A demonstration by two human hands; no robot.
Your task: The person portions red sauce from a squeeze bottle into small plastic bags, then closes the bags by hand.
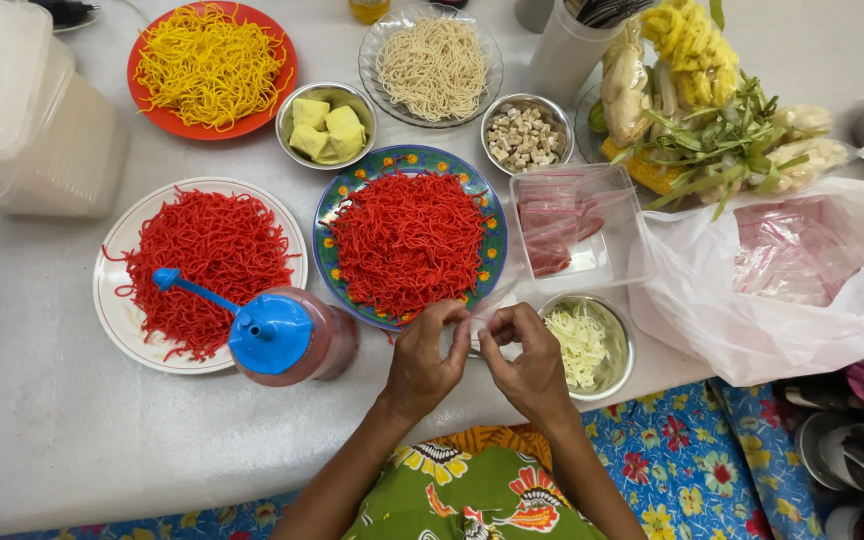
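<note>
Pinching a clear plastic bag (pixel 476 322): left hand (pixel 422 362), right hand (pixel 532 368).

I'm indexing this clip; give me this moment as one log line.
left hand: pinching thin clear bag | right hand: pinching same bag | nearest: blue floral plate of red noodles, squeeze bottle

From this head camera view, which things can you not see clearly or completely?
- Thin clear bag pinched between left hand and right hand: nearly see-through, fingers cover it, contents unclear.
- Red sauce bottle hides part of the white plate of red noodles.
- White plastic bag: contents veiled by the film.
- Stacked clear containers: cut by left edge.
- Things at lower right: dark, cut by edge.
</note>
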